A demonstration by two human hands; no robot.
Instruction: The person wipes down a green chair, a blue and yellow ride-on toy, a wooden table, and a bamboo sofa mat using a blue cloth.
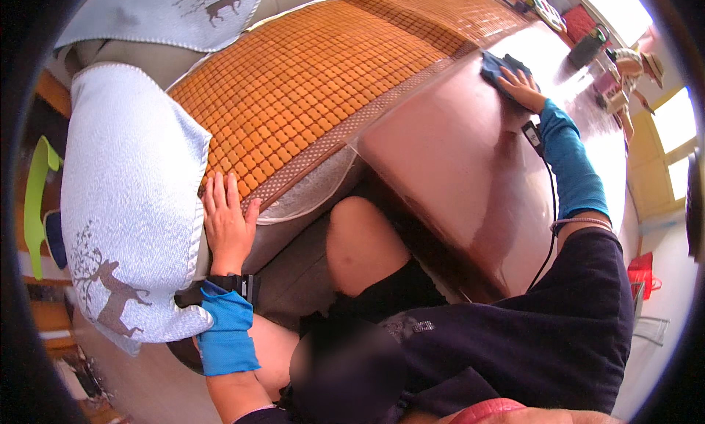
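Note:
My left hand [228, 226] lies flat, fingers apart, on the near corner of an orange tile seat mat [308, 77] with a brown dotted border. Beside it a light blue cover with a deer figure [132, 165] drapes over the sofa's arm. My right hand [520, 88] presses on a dark blue cloth [495, 69] against the glossy surface of a reddish-brown table [440, 137]; its palm side is hidden, so whether the fingers grip the cloth is unclear. A small dark device with a black cable [532, 135] lies near my right wrist.
Along the table's far side stand a dark bottle [589, 47], a pink container [606, 85] and a figurine with a hat [633, 71]. Another deer-patterned cover [165, 14] hangs on the sofa back. My bare knee is between sofa and table. A green plastic object [36, 204] is at far left.

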